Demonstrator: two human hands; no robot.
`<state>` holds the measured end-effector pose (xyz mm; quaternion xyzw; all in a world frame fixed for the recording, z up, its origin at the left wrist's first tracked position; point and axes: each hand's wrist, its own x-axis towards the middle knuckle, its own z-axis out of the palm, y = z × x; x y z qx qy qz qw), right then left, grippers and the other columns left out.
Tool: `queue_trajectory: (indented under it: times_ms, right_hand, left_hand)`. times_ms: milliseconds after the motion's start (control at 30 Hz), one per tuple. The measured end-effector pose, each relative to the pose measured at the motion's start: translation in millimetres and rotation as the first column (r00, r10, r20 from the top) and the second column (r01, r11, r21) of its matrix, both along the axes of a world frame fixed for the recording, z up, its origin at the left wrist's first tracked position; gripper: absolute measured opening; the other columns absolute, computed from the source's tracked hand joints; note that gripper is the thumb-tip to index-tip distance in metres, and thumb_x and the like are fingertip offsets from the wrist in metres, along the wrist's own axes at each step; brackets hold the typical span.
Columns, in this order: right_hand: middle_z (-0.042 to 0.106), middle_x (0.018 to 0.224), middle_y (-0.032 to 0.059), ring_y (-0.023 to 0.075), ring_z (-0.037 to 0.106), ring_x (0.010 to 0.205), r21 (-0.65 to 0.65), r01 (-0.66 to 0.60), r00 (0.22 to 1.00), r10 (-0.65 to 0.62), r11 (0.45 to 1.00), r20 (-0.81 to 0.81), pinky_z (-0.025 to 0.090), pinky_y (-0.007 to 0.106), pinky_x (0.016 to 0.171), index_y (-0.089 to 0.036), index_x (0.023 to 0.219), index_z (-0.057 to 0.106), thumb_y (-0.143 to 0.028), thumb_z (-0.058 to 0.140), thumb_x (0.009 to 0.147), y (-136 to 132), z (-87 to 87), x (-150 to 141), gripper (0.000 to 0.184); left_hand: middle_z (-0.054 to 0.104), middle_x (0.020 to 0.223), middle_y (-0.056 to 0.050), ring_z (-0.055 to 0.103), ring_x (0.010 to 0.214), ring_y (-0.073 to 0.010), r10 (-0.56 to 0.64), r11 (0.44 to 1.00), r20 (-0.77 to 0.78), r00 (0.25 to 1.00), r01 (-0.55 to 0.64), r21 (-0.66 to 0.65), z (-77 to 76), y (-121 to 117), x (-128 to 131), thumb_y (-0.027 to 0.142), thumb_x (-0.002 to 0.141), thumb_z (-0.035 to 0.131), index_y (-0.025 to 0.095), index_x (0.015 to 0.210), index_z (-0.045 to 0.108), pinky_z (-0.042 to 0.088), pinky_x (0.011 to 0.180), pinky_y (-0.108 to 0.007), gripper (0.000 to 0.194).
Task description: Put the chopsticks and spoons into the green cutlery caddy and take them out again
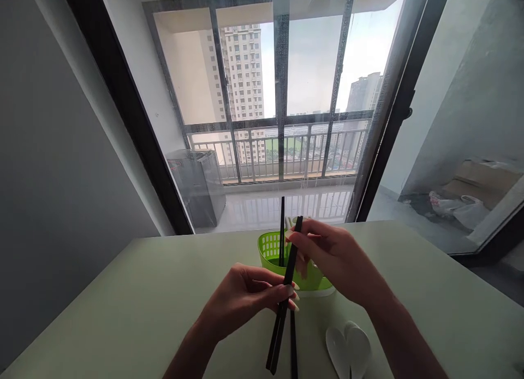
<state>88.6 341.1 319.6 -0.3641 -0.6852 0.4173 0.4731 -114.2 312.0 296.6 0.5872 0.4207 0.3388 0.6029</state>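
Pale desk (184,291) before tall windows (315,67); over it, straight, slim black chopsticks (279,330) slant side by side, the left hand (248,289) pinching them mid-length, the right hand (329,252) gripping their upper end, a green perforated basket (316,283) just beyond.

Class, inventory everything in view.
Table: one, pale green, foreground
Basket: one, green, on table
Upright chopsticks: count unclear, black, in basket
Held chopsticks: two visible, black, above table
Loose chopstick: at least one, black, on table
Spoons: at least two, white, near right
Windows: several, dark frames, behind table
Railing: one, grey, outside
Appliance: one, grey, balcony left
Buildings: several, beige and grey, outside
Bags: count unclear, white, floor right
Cardboard: one, brown, behind bags
Left hand: one, holding chopsticks
Right hand: one, holding chopsticks
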Motion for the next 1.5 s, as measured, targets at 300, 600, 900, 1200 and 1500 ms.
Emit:
queue_trajectory:
  times_ms: [300, 600, 900, 1200, 1500]
  right_hand:
    - [0.065, 0.06, -0.0027, 0.0131, 0.064, 0.058, 0.032, -0.036, 0.998, 0.034, 0.999, 0.051, 0.05, 0.024, 0.061, -0.021, 0.084, 0.065, -0.048, 0.058, 0.098, -5, 4.8, -2, 0.032]
    - [0.068, 0.083, -0.0001, 0.0145, 0.065, 0.061, 0.087, 0.158, 0.984, -0.149, 0.984, -0.102, 0.056, 0.028, 0.058, -0.027, 0.129, 0.06, -0.056, 0.068, 0.089, -9, 16.2, 26, 0.049]
    - [0.065, 0.076, -0.0024, 0.0129, 0.063, 0.059, 0.076, 0.109, 0.988, -0.099, 0.991, -0.119, 0.052, 0.026, 0.057, -0.025, 0.12, 0.064, -0.051, 0.064, 0.093, -17, 23.2, 33, 0.038]
    - [0.066, 0.074, -0.0021, 0.0127, 0.064, 0.061, 0.073, 0.062, 0.995, -0.056, 0.995, -0.078, 0.052, 0.025, 0.057, -0.024, 0.12, 0.066, -0.048, 0.063, 0.095, -21, 29.7, 42, 0.035]
    - [0.065, 0.072, -0.0028, 0.0112, 0.062, 0.06, 0.1, 0.045, 0.997, -0.039, 0.994, -0.063, 0.05, 0.023, 0.056, -0.024, 0.113, 0.068, -0.049, 0.063, 0.095, -20, 29.3, 46, 0.032]
  left_hand:
    - [0.081, 0.094, -0.006, 0.075, 0.088, -0.0235, 0.113, 0.988, -0.109, 0.988, -0.1, 0.116, 0.4, -3, -3, 0.038, 0.075, 0.084, 0.017, 0.094, 0.081, 0.06, 0.085, -0.034, 0.028]
    - [0.081, 0.098, -0.006, 0.075, 0.096, -0.0244, 0.617, 0.688, 0.039, 0.786, -0.562, 0.46, 16.3, 27, -1, 0.049, 0.075, 0.082, 0.021, 0.099, 0.079, 0.058, 0.092, -0.037, 0.037]
    - [0.081, 0.098, -0.008, 0.073, 0.09, -0.0234, 0.692, 0.549, -0.065, 0.719, -0.465, 0.695, -11.7, 100, 22, 0.054, 0.084, 0.07, 0.019, 0.098, 0.078, 0.055, 0.088, -0.038, 0.038]
    - [0.08, 0.103, -0.012, 0.073, 0.098, -0.0257, 0.631, 0.681, -0.223, 0.743, -0.394, 0.618, -57.4, 127, 25, 0.059, 0.085, 0.064, 0.018, 0.099, 0.077, 0.054, 0.089, -0.038, 0.045]
    - [0.079, 0.105, -0.013, 0.072, 0.104, -0.0308, 0.581, 0.739, -0.265, 0.769, -0.364, 0.567, -64.6, 136, 19, 0.061, 0.076, 0.071, 0.017, 0.098, 0.079, 0.057, 0.09, -0.04, 0.05]
